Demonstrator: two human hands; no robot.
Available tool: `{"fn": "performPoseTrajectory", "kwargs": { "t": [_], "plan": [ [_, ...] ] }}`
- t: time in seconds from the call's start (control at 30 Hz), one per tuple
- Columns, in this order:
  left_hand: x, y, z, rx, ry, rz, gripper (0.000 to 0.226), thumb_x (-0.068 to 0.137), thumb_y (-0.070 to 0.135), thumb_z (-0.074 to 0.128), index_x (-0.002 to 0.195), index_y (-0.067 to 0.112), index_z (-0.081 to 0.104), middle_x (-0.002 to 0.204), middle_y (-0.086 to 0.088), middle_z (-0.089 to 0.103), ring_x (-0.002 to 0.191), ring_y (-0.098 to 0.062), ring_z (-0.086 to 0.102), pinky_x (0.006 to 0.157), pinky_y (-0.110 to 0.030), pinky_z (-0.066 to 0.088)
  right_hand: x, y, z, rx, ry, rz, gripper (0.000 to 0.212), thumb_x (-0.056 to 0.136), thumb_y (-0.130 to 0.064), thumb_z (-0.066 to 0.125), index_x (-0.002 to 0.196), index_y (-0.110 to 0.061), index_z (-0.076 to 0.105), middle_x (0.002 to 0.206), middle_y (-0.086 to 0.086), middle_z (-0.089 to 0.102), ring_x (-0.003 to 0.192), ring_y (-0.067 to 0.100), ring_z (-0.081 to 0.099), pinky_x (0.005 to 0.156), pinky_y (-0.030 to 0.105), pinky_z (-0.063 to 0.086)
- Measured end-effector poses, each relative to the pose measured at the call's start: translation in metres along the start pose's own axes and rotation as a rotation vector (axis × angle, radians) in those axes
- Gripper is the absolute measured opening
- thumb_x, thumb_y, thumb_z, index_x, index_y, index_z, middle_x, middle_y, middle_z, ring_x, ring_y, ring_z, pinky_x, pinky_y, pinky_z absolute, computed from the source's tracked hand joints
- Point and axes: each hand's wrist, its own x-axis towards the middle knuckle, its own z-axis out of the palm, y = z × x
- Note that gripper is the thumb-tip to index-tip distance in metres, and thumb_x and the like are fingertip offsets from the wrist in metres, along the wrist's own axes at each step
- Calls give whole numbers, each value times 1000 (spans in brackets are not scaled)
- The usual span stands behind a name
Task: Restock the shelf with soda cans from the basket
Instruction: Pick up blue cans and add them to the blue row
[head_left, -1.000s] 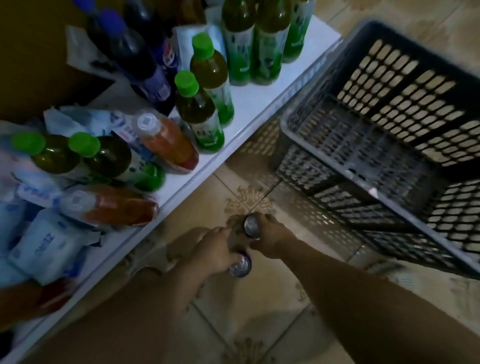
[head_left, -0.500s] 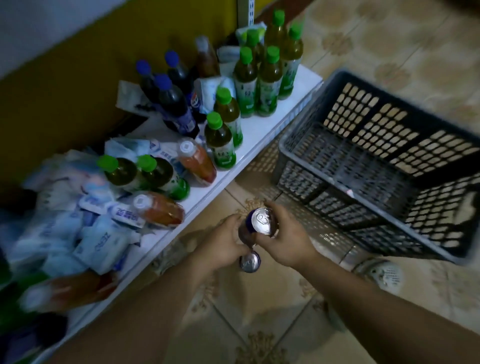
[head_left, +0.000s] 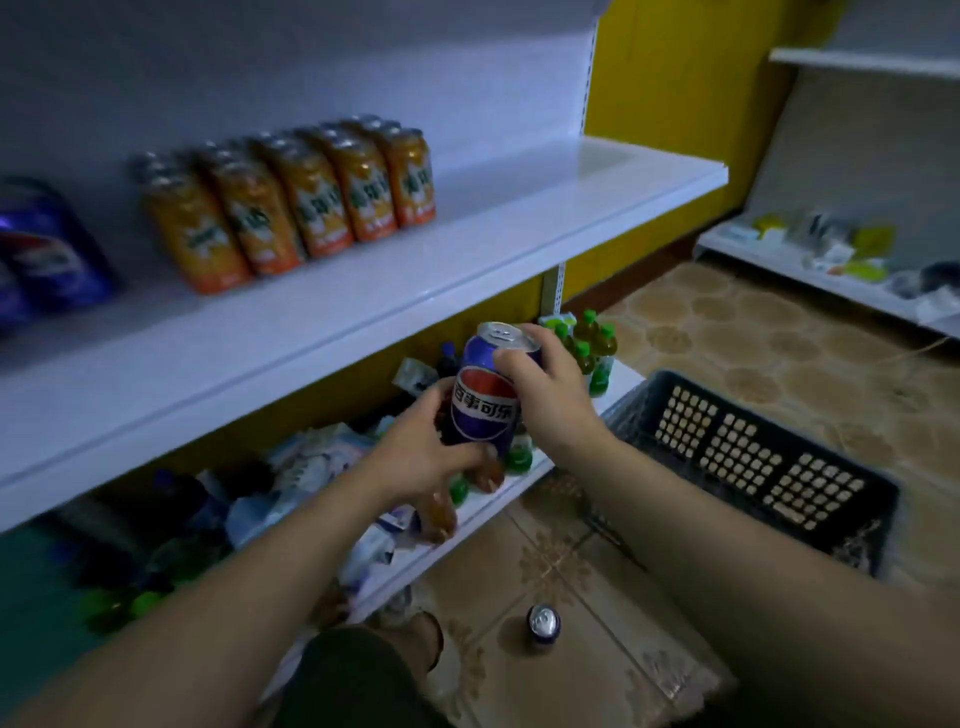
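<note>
Far left of the grip: a blurred blue pack (head_left: 47, 254) sits on the upper shelf (head_left: 363, 306), well apart from the hands.

Up and left of the grip: a block of orange cans (head_left: 291, 202) stands upright in rows on the same shelf, with bare white board to its right.

Below and left of the grip: the lower shelf (head_left: 488, 499) holds a jumble of green-capped bottles (head_left: 592, 348) and pale packets, some lying down, too dim to sort out.

Left hand (head_left: 421, 457): fingers curled round the bottom half of the can, palm under it, closed firmly.

In the grip: a blue cola can (head_left: 485, 400), upright and tipped a little, held in the air in front of the gap between the two shelves, touching neither.

Right hand (head_left: 550, 389): fingers wrapped over the can's top rim and upper side, closed on it.

Below the grip: a second can (head_left: 544, 623) stands upright on the tiled floor (head_left: 727, 338), near the person's knee.

Right of the grip: the dark basket (head_left: 753, 452) stands on the floor just beside the lower shelf end; no cans show inside it from here.

Step in hand: it looks like carrying a can up to the upper shelf.

Next move: probably lift the can above the shelf edge, set it down upright on the bare board right of the orange cans, let go, then fetch the floor can.
</note>
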Motion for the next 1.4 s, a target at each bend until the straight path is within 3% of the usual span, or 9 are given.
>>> {"fn": "performPoseTrajectory", "kwargs": {
  "t": [0.1, 0.17, 0.27, 0.37, 0.67, 0.8, 1.0, 1.17, 1.4],
  "plan": [
    [-29, 21, -40, 2, 51, 35, 72, 53, 39, 83, 116, 37, 48, 116, 10, 65, 108, -8, 63, 90, -30, 51, -2, -40, 39, -38, -64, -76, 22, 86, -28, 61, 108, -28, 58, 104, -2, 64, 92, 13, 63, 69, 25, 51],
    [-49, 28, -66, -7, 111, 40, 69, 60, 28, 85, 118, 34, 48, 115, 10, 65, 103, -1, 64, 87, -26, 51, -3, -62, 67, -65, -120, -115, 22, 91, -24, 59, 112, -24, 55, 102, -5, 63, 90, 11, 62, 65, 20, 50],
    [-75, 29, -104, 31, 215, 28, 55, 77, 9, 77, 118, 29, 46, 112, 13, 61, 105, -2, 62, 79, -14, 48, -4, -84, 107, -142, -197, -170, 22, 90, -28, 60, 111, -25, 55, 103, -5, 63, 94, 15, 62, 74, 28, 52],
    [-105, 23, -151, 248, 332, -41, 70, 76, 36, 78, 135, 28, 40, 123, 10, 57, 116, -8, 54, 90, -20, 44, -2, -100, 150, -190, -262, -201, 24, 89, -31, 61, 112, -27, 53, 106, -4, 60, 99, 17, 59, 83, 34, 51],
    [-171, -39, -284, 826, 411, -546, 75, 89, 65, 41, 150, 23, 28, 158, 1, 24, 143, -21, 26, 115, -41, 23, 18, -117, 257, -373, -417, -277, 41, 90, -39, 60, 126, -24, 48, 110, -6, 52, 102, 16, 52, 84, 34, 44],
    [-170, -58, -293, 921, 437, -613, 75, 88, 73, 26, 152, 35, 15, 162, 7, 5, 149, -19, 3, 117, -56, 3, 29, -106, 287, -423, -453, -305, 40, 90, -39, 60, 124, -23, 48, 112, -5, 52, 102, 14, 51, 87, 35, 46],
    [-168, -64, -292, 949, 475, -587, 75, 88, 73, 25, 152, 35, 13, 162, 9, 4, 148, -17, 2, 118, -54, 2, 46, -95, 321, -368, -446, -300, 38, 92, -36, 59, 125, -24, 47, 112, -7, 53, 104, 12, 50, 92, 35, 46],
    [-168, -65, -292, 948, 483, -583, 74, 88, 72, 25, 151, 35, 14, 162, 9, 5, 148, -17, 2, 118, -54, 2, 56, -86, 347, -318, -454, -301, 45, 94, -33, 58, 135, -25, 42, 133, -1, 54, 122, 19, 51, 102, 41, 43],
    [-170, -63, -290, 942, 481, -579, 71, 89, 71, 24, 151, 36, 13, 162, 8, 4, 148, -16, 0, 118, -54, 0, 71, -74, 370, -338, -451, -293, 50, 96, -38, 53, 142, -28, 33, 141, 1, 49, 128, 24, 48, 103, 42, 41]
  ]
}}
